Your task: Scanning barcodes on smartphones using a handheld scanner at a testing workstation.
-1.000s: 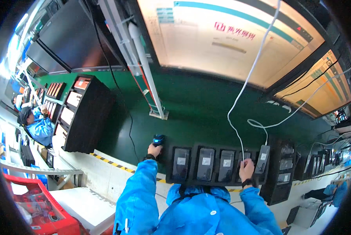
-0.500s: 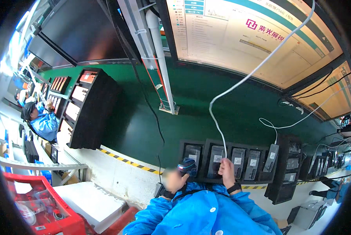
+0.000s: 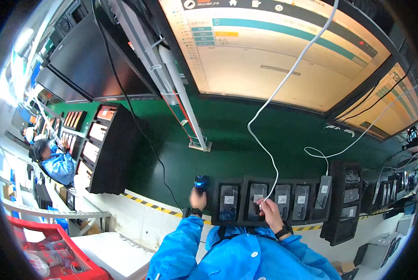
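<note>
My left hand is closed around a dark handheld scanner with a blue light showing on it, over the green bench left of the black trays. My right hand pinches the end of a white cable above a phone in a black tray. Whether the plug touches the phone cannot be made out. Other dark phones with white labels lie on either side, one of them the leftmost phone. At the right end, another phone has a second white cable running to it.
Large screens stand behind the green bench. A white post rises from it. A black rack stands left, stacked trays right. Lower left are a red bin and a white box. A co-worker sits far left.
My left hand has carried the scanner forward and left, away from the leftmost phone. My right hand still pinches the cable, now lower over the trays. The large screen shows a different page.
</note>
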Tool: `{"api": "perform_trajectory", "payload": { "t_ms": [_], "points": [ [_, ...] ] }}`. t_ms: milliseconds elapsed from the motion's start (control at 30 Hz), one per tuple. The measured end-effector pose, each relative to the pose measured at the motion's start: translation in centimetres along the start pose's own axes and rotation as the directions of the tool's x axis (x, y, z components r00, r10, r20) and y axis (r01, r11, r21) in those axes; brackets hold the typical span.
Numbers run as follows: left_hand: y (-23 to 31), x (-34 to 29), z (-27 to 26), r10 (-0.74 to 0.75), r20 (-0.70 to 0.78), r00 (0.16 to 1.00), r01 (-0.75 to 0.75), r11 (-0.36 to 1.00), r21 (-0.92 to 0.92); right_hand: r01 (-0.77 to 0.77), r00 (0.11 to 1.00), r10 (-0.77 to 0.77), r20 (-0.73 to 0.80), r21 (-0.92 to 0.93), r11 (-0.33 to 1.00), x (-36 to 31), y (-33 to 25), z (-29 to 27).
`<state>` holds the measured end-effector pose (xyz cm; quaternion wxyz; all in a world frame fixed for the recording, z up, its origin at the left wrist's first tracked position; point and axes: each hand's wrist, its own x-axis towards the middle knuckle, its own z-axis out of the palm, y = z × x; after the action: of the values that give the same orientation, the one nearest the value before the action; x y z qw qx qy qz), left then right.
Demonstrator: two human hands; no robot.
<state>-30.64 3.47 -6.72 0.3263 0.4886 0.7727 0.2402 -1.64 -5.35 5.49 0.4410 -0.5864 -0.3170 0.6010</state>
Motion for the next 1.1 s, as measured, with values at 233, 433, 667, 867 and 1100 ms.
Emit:
{"api": "perform_trajectory", "payload": {
  "t_ms": [233,433,667,867,1100],
  "points": [
    [9.1,-5.8,1.4,0.459,-0.006,0.889,-0.443,0.861,0.251,0.028,0.995,-0.029,-0.099,-0.016,0.999,-1.9,-1.3,-3.0],
    [12.7,-7.8,5.1,0.343,-0.039,0.939,-0.240,0.730,0.639,0.117,0.988,-0.115,-0.103,0.012,0.993,-1.2,-1.9,-2.8],
    [11.6,-6.8,4.9,0.259,-0.082,0.962,-0.190,0.856,0.481,0.088,0.995,-0.089,0.052,0.013,0.996,0.5,-3.7,-0.7],
    [12.9,-10.5,0.1,0.475,-0.215,0.853,-0.494,0.868,-0.043,0.296,0.949,-0.288,0.131,-0.050,0.954,3.4,-4.6,2.3],
    [10.8,-12.4,-0.3,0.448,-0.134,0.884,-0.465,0.872,-0.149,0.338,0.911,-0.256,0.324,-0.233,0.912,3.7,-4.4,6.0]
  ]
}}
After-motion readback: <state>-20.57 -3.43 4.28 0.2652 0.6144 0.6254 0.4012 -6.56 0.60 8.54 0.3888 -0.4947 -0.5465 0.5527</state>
